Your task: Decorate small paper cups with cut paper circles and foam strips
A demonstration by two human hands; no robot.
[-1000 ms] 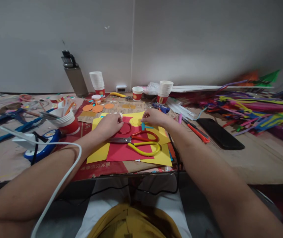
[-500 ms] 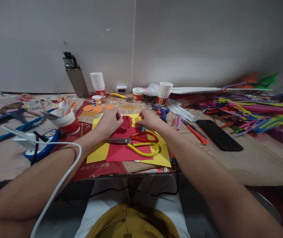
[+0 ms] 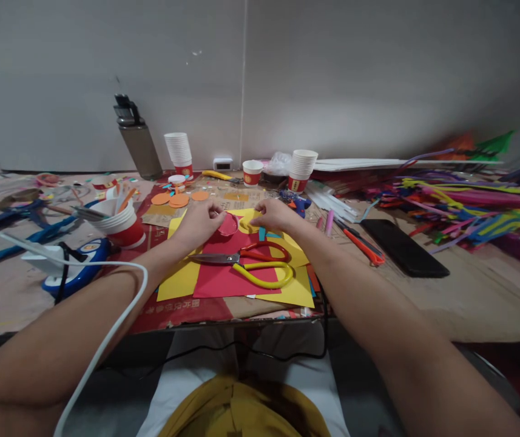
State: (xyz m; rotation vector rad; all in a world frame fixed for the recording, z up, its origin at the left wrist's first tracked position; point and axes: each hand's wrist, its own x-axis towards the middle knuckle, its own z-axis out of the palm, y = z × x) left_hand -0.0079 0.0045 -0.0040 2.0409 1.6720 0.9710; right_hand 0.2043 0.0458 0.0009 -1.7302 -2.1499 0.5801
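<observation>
My left hand (image 3: 201, 222) pinches the edge of a round red paper piece (image 3: 228, 225), which is tilted above the red sheet (image 3: 223, 285). Across from it, my right hand (image 3: 274, 216) has its fingertips closed on a small curled yellow piece (image 3: 246, 226), apparently paper and partly hidden. Below both hands lie large scissors (image 3: 241, 258) with one red and one yellow handle, blades to the left. They rest on the red sheet, with yellow sheets (image 3: 172, 290) under it. Small blue strips (image 3: 262, 233) lie beneath my right wrist.
Orange paper discs (image 3: 179, 200) lie behind my left hand. Paper cups with tools (image 3: 121, 224) and a white cable (image 3: 138, 297) are at left. Stacked cups (image 3: 303, 167) and a blue glue gun (image 3: 300, 206) stand behind. A black phone (image 3: 400, 246) and pipe cleaners (image 3: 464, 206) lie right.
The red round piece has tilted and shifted slightly left with my left hand. The curled yellow piece by my right fingertips now shows more clearly. The scissors stay in place.
</observation>
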